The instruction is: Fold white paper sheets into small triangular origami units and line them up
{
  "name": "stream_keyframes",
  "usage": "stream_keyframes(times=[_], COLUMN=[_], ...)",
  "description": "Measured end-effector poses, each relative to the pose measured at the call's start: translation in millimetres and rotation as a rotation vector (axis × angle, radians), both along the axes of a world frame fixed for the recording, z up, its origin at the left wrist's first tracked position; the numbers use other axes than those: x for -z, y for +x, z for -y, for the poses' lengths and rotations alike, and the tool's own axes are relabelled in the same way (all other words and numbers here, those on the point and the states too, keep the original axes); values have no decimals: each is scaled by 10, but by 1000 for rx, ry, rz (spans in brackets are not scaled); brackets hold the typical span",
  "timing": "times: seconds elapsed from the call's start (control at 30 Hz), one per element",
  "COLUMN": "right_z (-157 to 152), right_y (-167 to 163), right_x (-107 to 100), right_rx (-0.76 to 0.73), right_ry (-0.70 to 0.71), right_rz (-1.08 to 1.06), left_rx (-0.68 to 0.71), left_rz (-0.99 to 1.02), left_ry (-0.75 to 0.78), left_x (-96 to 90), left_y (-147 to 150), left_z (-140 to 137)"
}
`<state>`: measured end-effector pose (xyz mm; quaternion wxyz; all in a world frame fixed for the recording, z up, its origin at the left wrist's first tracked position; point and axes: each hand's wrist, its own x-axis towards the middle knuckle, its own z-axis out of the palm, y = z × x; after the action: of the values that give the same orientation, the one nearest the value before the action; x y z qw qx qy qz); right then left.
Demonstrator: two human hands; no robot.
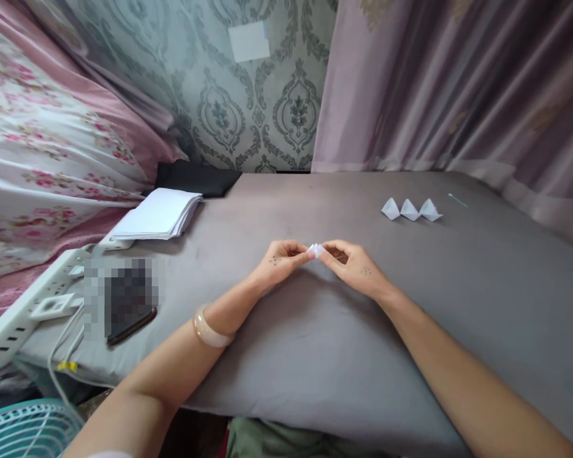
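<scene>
Between my two hands, above the grey cloth surface, is a small folded white paper piece with pointed tips. My left hand, with a pale bangle on its forearm, pinches the paper's left side between thumb and fingers. From the other side my right hand pinches it the same way. The fingers partly cover the paper, so its full shape is hidden. Farther back on the right, three folded white paper shapes stand in a row, peaks upward.
A stack of white paper lies at the back left, by a black flat item. Nearer are a partly blurred dark device, a white power strip with cables, and a teal fan. Curtains hang at the back right.
</scene>
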<state>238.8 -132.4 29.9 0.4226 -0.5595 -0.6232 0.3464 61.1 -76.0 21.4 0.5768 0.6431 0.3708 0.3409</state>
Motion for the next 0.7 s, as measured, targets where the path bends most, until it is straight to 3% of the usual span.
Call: stream_keyframes(times=[0.1,0.4,0.7], right_z=[14,-53,-48], right_y=[-12,4,22], right_x=[-7,136,354], right_rx=[21,66,69], right_ry=[-61,-18,214], right_rz=[-49,-84,437], left_rx=[-14,40,-33], left_rz=[31,10,-224], left_ry=[-6,28,564], left_x=[-44,25,216], left_y=[4,-19,-58], left_z=[28,-35,-184])
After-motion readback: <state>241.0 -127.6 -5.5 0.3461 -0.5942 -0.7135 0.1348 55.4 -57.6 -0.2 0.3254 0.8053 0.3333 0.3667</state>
